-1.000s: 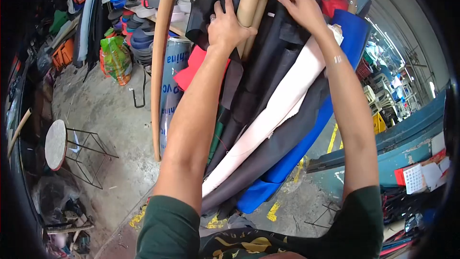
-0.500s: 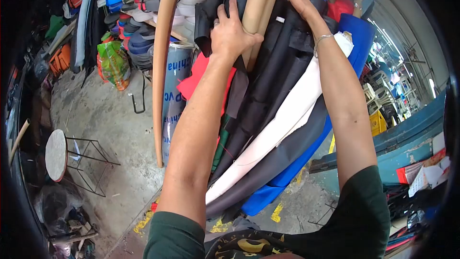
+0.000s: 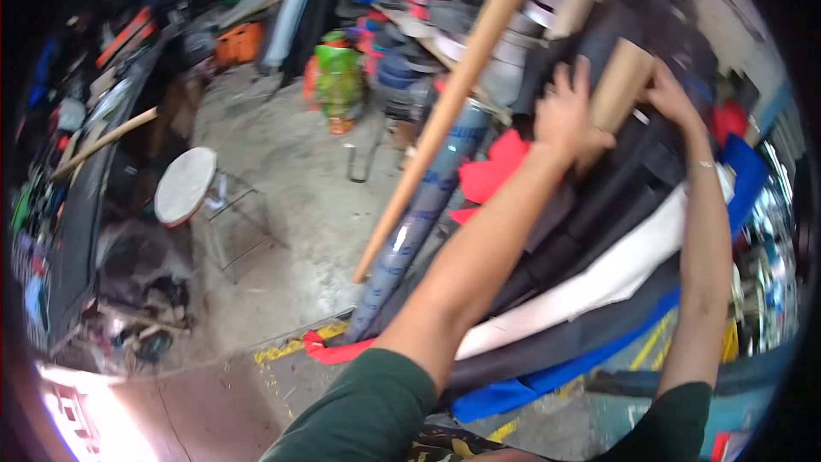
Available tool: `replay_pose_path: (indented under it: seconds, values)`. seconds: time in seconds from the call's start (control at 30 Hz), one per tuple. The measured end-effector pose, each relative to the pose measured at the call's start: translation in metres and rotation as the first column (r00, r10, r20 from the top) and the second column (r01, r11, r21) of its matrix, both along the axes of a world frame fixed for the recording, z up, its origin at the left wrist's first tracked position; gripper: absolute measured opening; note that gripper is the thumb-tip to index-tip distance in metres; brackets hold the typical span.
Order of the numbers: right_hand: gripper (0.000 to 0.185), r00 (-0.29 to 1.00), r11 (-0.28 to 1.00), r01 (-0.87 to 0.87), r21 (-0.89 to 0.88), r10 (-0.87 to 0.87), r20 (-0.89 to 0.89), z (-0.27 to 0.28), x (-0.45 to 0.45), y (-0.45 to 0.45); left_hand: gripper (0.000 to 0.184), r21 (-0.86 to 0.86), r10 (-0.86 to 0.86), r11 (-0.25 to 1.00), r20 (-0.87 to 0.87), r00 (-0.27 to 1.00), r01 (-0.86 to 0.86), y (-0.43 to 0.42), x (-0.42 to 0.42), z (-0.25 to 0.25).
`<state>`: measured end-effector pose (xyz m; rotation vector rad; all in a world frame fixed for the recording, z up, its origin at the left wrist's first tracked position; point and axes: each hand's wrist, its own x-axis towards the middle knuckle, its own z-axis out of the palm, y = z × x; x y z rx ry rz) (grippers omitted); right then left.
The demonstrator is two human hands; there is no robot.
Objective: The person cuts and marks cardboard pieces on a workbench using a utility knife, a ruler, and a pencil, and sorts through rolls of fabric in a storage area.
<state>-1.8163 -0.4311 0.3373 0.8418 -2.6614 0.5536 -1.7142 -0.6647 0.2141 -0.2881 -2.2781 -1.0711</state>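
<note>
A tan roll (image 3: 622, 81), perhaps cardboard or heavy paper, stands tilted among dark fabric rolls. My left hand (image 3: 569, 120) lies against its left side, fingers spread over the dark material and thumb across the tan surface. At the roll's upper right edge is my right hand (image 3: 674, 96), its fingers bent and closed on that edge; the fingertips are partly hidden and blurred. Below my hands, a white roll (image 3: 599, 278) slants between the dark ones, with blue material (image 3: 522, 389) beneath. Red material (image 3: 494, 168) pokes out beside my left forearm.
A long wooden-coloured pole (image 3: 453, 111) leans beside a plastic-wrapped blue roll (image 3: 410, 235). A round stool (image 3: 186, 186) stands on the concrete floor to the left. Farther back are a green bag (image 3: 339, 85) and stacked strap rolls (image 3: 406, 68).
My view has swung left, so the rolls and both hands now appear farther right and lower, with more floor showing. Both hands stay at the tan roll.
</note>
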Motion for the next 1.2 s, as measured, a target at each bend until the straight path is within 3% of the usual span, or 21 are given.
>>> replay_pose_path:
  seconds: [0.07,0.2,0.27,0.33,0.37,0.43,0.47,0.5,0.53,0.6,0.63,0.73,0.8,0.87,0.93,1.03,1.07,1.13,1.2]
  values:
    - [0.066,0.997,0.993,-0.065,-0.103,0.07,0.039,0.002,0.008,-0.003,0.144,0.015,0.006,1.0,-0.003,1.0,-0.006,0.001,0.002,0.005]
    - [0.057,0.967,0.994,0.057,0.097,-0.031,-0.254,-0.013,-0.028,0.034,0.145,0.003,0.025,1.0,-0.002,1.0,-0.025,0.001,0.006,0.002]
    - [0.053,0.871,0.97,0.203,0.136,-0.115,-0.478,-0.024,-0.044,0.048,0.146,0.009,0.029,1.0,0.017,0.999,-0.029,0.0,0.008,0.003]
    - [0.043,0.749,0.963,0.27,-0.015,-0.22,-0.625,-0.017,0.031,0.002,0.148,0.008,0.016,1.0,0.031,0.999,-0.016,-0.002,0.009,0.004]
    - [0.038,0.66,0.949,0.313,0.047,-0.182,-0.729,-0.008,0.038,0.014,0.149,0.001,0.027,1.0,0.025,0.999,-0.027,-0.001,0.006,0.002]
    - [0.036,0.598,0.87,0.488,0.067,-0.278,-0.752,0.015,0.089,0.037,0.15,0.011,0.014,1.0,0.037,0.999,-0.015,0.0,0.005,0.001]
    - [0.039,0.557,0.772,0.634,0.055,-0.406,-0.724,0.024,0.111,0.057,0.15,0.021,0.005,1.0,0.043,0.999,-0.006,-0.001,0.006,0.0]
    - [0.046,0.569,0.782,0.624,-0.001,-0.455,-0.685,0.028,0.139,0.078,0.151,0.021,0.003,1.0,0.04,0.999,-0.004,0.001,0.001,-0.003]
    - [0.059,0.475,0.679,0.732,0.051,-0.456,-0.752,0.029,0.113,0.175,0.151,0.022,0.005,1.0,0.044,0.999,-0.006,0.001,0.0,-0.004]
    - [0.078,0.405,0.491,0.871,0.016,-0.699,-0.589,0.018,0.141,0.235,0.151,0.023,0.002,1.0,0.049,0.999,-0.003,0.002,-0.001,-0.005]
    - [0.071,0.449,0.545,0.838,-0.018,-0.708,-0.545,0.01,0.167,0.219,0.151,0.015,0.004,1.0,0.051,0.999,-0.005,0.003,-0.003,-0.006]
    - [0.061,0.681,0.7,0.714,-0.002,-0.695,-0.229,-0.022,0.142,0.284,0.151,0.012,0.005,1.0,0.052,0.999,-0.006,0.001,-0.001,-0.004]
    - [0.05,0.85,0.932,0.325,-0.159,-0.362,-0.383,-0.08,0.14,0.218,0.149,-0.011,0.016,1.0,0.044,0.999,-0.015,-0.001,0.002,-0.002]
    - [0.046,0.897,0.895,0.431,-0.118,-0.439,-0.049,-0.082,0.169,0.095,0.146,-0.023,0.013,1.0,0.047,0.999,-0.012,-0.002,0.006,0.001]
    - [0.051,0.778,0.854,0.465,0.235,-0.267,-0.569,-0.095,0.191,0.012,0.145,-0.028,0.038,0.999,0.037,0.999,-0.037,0.001,0.006,-0.001]
    - [0.065,0.746,0.919,0.377,-0.118,-0.377,-0.549,-0.108,0.18,0.04,0.146,-0.035,0.073,0.997,0.062,0.995,-0.071,0.005,0.008,0.002]
    - [0.081,0.732,0.858,0.402,-0.32,-0.511,-0.45,-0.109,0.178,0.049,0.146,-0.036,0.088,0.996,0.072,0.993,-0.086,0.009,0.011,0.001]
    - [0.096,0.781,0.792,0.389,-0.471,-0.555,-0.288,-0.106,0.153,0.074,0.144,0.017,0.081,0.996,0.041,0.996,-0.082,0.013,0.015,-0.002]
    - [0.105,0.663,0.71,0.66,-0.248,-0.705,-0.252,-0.086,0.169,0.044,0.144,-0.011,0.076,0.997,0.052,0.996,-0.075,0.013,0.017,0.001]
